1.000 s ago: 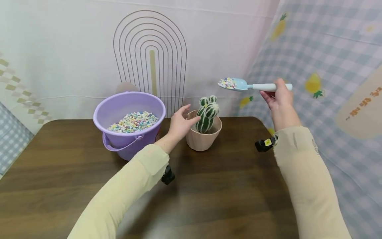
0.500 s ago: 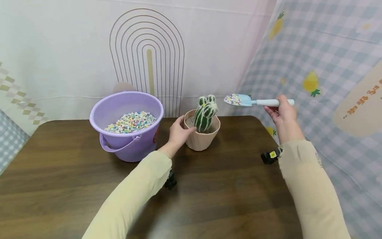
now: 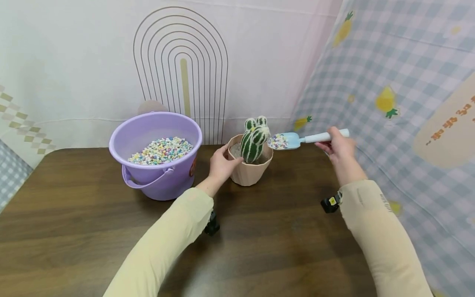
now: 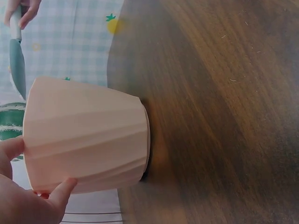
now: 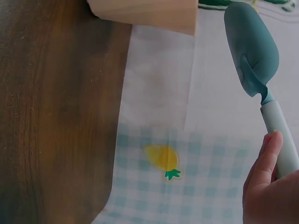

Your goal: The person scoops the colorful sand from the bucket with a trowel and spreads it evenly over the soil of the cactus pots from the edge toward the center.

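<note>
A beige faceted flower pot with a green, white-striped cactus stands on the table. My left hand grips the pot's left rim, thumb over the front edge. In the left wrist view, the thumb and fingers lie on the side of the pot. My right hand holds a small light-blue trowel by its white handle. Colourful pebbles fill the blade's tip, which sits right at the pot's right rim beside the cactus. The right wrist view shows the trowel from its underside.
Left of the pot stands a purple bucket, its handle hanging at the front, with many more coloured pebbles inside. All this rests on a dark wooden table. A white cloth hangs behind, a checked one at the right.
The left hand has come down from beside the cactus onto the pot's rim. The right hand has lowered the loaded trowel and then brought it left, up to the pot.
</note>
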Demonstrator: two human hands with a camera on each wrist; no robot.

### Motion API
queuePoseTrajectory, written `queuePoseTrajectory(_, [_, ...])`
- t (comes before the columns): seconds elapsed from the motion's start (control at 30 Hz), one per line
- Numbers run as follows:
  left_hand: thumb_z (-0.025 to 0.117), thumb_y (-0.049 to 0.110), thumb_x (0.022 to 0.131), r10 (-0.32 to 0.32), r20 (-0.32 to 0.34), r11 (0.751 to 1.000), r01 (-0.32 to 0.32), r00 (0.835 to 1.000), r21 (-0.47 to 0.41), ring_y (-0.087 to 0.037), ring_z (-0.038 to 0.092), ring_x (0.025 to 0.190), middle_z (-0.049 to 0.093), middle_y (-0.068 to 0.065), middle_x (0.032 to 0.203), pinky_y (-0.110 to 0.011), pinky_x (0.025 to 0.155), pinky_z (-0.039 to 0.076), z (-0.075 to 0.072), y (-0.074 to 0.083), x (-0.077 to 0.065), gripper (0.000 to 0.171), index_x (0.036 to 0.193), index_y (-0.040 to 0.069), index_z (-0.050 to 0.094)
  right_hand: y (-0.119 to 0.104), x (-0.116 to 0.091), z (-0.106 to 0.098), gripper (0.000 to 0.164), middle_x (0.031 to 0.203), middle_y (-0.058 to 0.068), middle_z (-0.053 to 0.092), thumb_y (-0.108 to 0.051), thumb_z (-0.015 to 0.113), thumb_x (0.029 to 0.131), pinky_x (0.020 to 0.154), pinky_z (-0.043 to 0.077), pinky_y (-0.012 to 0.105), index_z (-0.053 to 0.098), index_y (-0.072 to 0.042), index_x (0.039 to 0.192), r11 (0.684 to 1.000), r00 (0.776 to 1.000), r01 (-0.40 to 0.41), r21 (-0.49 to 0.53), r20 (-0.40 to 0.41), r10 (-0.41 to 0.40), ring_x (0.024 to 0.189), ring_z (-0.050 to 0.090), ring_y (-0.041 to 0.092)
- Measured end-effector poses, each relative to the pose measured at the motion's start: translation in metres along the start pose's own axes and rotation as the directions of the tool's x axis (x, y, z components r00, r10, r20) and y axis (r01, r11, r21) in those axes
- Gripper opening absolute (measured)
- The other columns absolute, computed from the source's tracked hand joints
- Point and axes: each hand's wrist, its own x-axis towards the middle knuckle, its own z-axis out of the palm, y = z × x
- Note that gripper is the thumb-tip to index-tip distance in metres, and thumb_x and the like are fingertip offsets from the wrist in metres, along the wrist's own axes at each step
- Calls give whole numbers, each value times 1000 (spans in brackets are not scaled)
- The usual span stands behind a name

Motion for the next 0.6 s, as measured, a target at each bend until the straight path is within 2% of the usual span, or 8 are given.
queuePoseTrajectory(0.27, [74, 17, 78, 5, -13, 1000, -5, 1000, 4, -26, 54, 120, 55, -18, 131, -35, 99, 47, 0, -2, 0, 65, 135, 2, 48, 7, -5, 17, 9, 58, 1, 59, -6, 51, 86, 49, 56, 23, 43, -5, 88, 984, 993, 119, -130, 40, -114, 50, 64, 10])
queuePoseTrajectory(0.6, [74, 17, 78, 1, -14, 1000, -1, 1000, -4, -26, 51, 123, 53, -16, 135, -36, 102, 45, -1, 1, -2, 66, 136, 2, 47, 7, -6, 32, 4, 57, -1, 59, -6, 51, 84, 49, 55, 22, 47, -4, 84, 932, 975, 223, -284, 47, -219, 49, 64, 8])
